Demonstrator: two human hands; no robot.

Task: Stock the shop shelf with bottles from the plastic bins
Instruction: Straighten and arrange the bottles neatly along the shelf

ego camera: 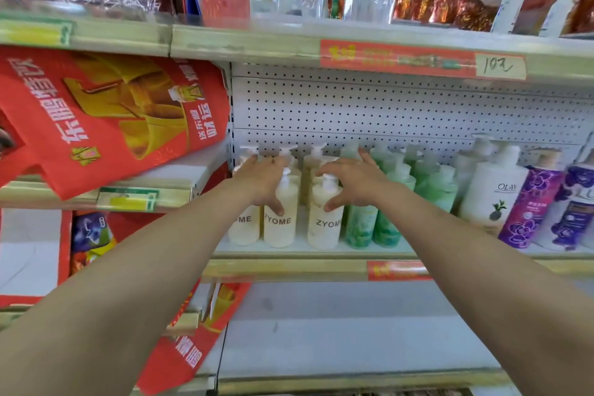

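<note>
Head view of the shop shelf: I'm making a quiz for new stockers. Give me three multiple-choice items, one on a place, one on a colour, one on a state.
1. Next to the ZYOME bottles, the green bottles stand: A to their left; B to their right; C one shelf up.
2. The flowered bottles beside the OLAY bottle are: A purple; B yellow; C black.
3. The left hand and right hand are: A gripping a bin; B hanging clear; C spread over bottle tops.
Answers: B, green follows cream rightward; A, purple labels show; C, fingers lie across the tops.
</note>
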